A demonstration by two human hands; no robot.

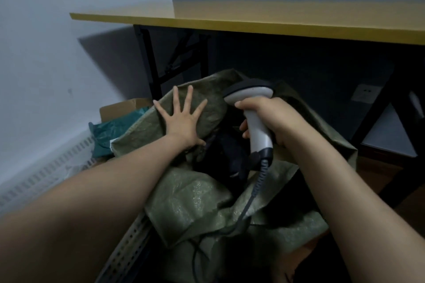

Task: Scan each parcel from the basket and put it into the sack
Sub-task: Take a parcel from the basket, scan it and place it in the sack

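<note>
Green sack [195, 193], one scanner [257, 126], two hands: left [181, 122], right [271, 117].

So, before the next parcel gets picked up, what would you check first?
1. Scanner firmly held: ok, the right hand grips its handle.
2. Left hand free: ok, it lies flat on the sack and holds nothing.
3. Sack mouth open: ok, a dark parcel shows inside.
4. Another parcel nearby: ok, a teal parcel lies left of the sack.
5. Cable out of the way: not ok, it trails across the sack.
6. Teal parcel's label facing up: cannot tell.
</note>
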